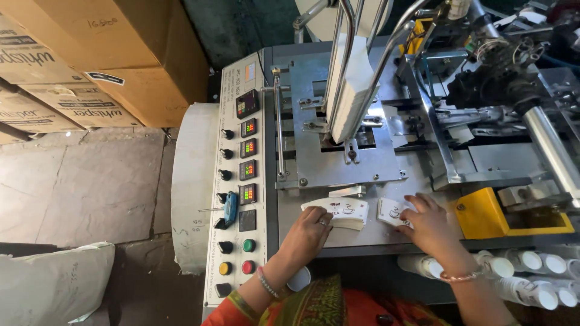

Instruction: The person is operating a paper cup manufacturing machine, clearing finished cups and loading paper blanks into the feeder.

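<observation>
Both hands rest low on the counter, left hand grasping the curved stack of paper blanks, right hand pressing flat another blank, squaring them beside the machine's feeder.

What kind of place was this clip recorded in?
Likely a small paper-cup factory floor. The left hand and right hand handle printed paper blanks on a metal machine with a control panel; stacked white cups and cardboard cartons stand nearby.
</observation>
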